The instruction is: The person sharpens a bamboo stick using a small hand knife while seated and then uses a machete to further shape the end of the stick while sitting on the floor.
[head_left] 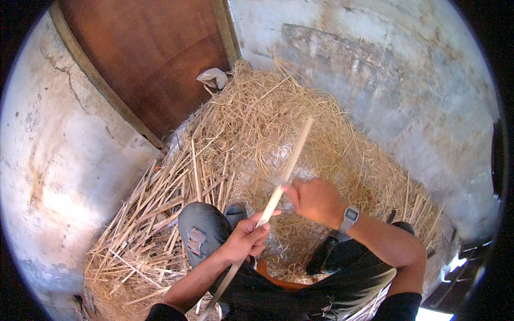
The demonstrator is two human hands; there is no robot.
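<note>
A long pale bamboo strip (295, 152) slants across the middle, its far end up over the shavings and its near end down by my left forearm. My left hand (247, 238) is wrapped round its lower part, thumb lying along it. Against the strip's middle, farther up, is my right hand (316, 200), closed and smeared by motion. A blurred greyish edge shows between its fingers and the strip; what the right hand grips is too blurred to tell. A grey watch (350, 216) sits on my right wrist.
Curly shavings (257, 99) are heaped against the far wall (375, 64). Split bamboo strips (155, 214) lie piled at left. A brown door (155, 59) stands behind, with a crumpled whitish bag (213, 78) near its foot. My bent knee (201, 230) is close to the left hand.
</note>
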